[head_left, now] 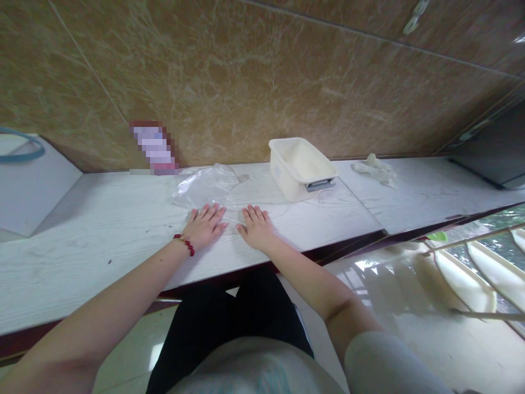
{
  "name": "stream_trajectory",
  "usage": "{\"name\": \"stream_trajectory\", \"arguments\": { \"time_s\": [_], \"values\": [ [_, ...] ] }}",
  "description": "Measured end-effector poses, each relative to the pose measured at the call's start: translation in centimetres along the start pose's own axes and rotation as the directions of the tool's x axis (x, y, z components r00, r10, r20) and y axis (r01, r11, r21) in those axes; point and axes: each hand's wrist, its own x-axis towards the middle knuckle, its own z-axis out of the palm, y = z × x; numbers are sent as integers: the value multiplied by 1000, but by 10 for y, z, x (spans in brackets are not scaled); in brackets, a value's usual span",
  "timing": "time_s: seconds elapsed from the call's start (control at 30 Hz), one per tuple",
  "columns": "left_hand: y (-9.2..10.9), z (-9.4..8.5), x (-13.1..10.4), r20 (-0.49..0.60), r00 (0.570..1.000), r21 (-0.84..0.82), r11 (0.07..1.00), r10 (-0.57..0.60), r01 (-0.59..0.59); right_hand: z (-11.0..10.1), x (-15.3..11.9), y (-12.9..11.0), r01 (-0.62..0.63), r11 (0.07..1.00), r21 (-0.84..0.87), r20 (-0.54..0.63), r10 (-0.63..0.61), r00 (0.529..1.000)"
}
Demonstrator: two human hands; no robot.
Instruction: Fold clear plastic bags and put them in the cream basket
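Note:
My left hand lies flat with its fingers spread at the near edge of a clear plastic bag. To its right, my right hand rests palm down on the white wood-grain counter, fingers apart and holding nothing. A cream plastic bin with a grey handle clip stands beyond and to the right of my right hand, not touching it. A red bead bracelet circles my left wrist.
A crumpled whitish cloth or glove lies right of the bin. A white box stands at the far left. A blurred upright item leans on the marble-patterned wall. Racked white trays are at the lower right.

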Motion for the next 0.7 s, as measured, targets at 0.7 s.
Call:
{"name": "stream_trajectory", "arguments": {
  "time_s": [0.7],
  "values": [
    [-54,-11,-36,-193,942,7,959,-277,283,-22,-5,18,-118,992,-49,-19,118,993]
  ]
}}
